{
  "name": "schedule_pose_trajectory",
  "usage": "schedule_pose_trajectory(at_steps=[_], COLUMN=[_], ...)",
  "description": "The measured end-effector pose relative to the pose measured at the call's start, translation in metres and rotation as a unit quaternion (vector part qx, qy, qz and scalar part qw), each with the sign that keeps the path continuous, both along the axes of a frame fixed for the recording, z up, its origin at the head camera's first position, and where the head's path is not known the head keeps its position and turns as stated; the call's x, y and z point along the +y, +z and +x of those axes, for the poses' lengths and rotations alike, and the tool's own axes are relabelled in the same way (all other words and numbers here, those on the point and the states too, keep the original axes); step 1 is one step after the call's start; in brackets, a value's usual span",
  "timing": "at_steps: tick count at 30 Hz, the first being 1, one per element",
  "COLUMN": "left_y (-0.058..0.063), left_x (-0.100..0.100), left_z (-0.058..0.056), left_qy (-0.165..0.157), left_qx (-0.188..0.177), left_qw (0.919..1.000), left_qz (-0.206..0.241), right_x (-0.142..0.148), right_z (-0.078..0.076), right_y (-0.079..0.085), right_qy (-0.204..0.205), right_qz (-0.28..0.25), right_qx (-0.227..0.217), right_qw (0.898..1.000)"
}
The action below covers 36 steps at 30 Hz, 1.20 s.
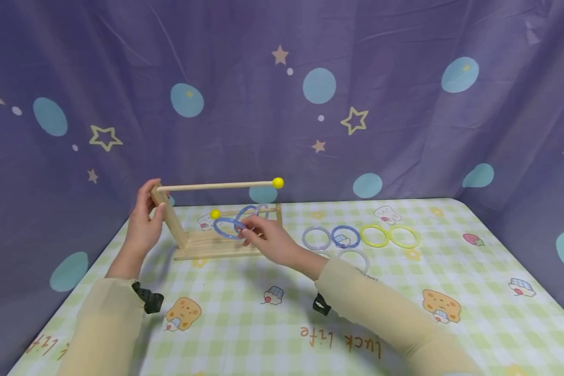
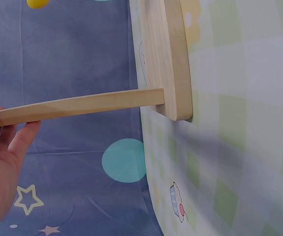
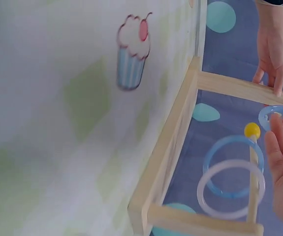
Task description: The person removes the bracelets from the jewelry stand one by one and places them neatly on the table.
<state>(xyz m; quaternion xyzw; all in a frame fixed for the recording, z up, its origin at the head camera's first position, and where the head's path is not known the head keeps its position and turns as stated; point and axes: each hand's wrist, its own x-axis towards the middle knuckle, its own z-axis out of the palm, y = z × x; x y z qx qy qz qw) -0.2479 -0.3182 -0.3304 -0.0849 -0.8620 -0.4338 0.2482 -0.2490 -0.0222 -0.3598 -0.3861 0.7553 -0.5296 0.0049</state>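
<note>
My left hand (image 1: 143, 230) grips the upper end of a tall wooden post (image 1: 173, 219) on a wooden stand (image 1: 202, 246). From that post an upper rod (image 1: 216, 186) runs right to a yellow ball (image 1: 278, 183). My right hand (image 1: 272, 240) pinches a blue ring (image 3: 265, 115) near the yellow ball (image 3: 252, 130) tipping the lower rod. This rod comes from the short post (image 1: 279, 215) on the right. Another blue ring (image 3: 207, 160) and a lilac ring (image 3: 202, 196) hang around the lower rod. In the left wrist view, the left fingers (image 2: 25, 137) hold the post's end.
Right of the stand, a lilac ring (image 1: 304, 239), a blue ring (image 1: 332, 238) and two yellow rings lie in a row on the checked tablecloth (image 1: 244, 334). Nearer me lies a pale ring (image 1: 368, 261), with another partly hidden by my right arm. A purple curtain (image 1: 244, 136) hangs behind.
</note>
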Motion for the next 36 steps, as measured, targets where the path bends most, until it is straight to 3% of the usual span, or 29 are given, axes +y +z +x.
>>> schedule_pose_trajectory(at_steps=[16, 22, 36], left_y=[0.001, 0.002, 0.000], left_x=[-0.001, -0.003, 0.000], left_z=[0.000, 0.001, -0.001], left_qy=[0.008, 0.012, 0.011], left_qx=[-0.005, -0.006, -0.011], left_qw=[1.0000, 0.9999, 0.9999], left_qz=[0.000, -0.006, 0.000], right_x=[0.078, 0.108, 0.192], right_z=[0.002, 0.004, 0.001], right_y=[-0.001, 0.006, 0.002], right_qy=[-0.056, -0.079, -0.174], right_qz=[-0.032, -0.013, 0.020], right_qx=[0.077, 0.109, 0.168], right_qw=[0.995, 0.991, 0.970])
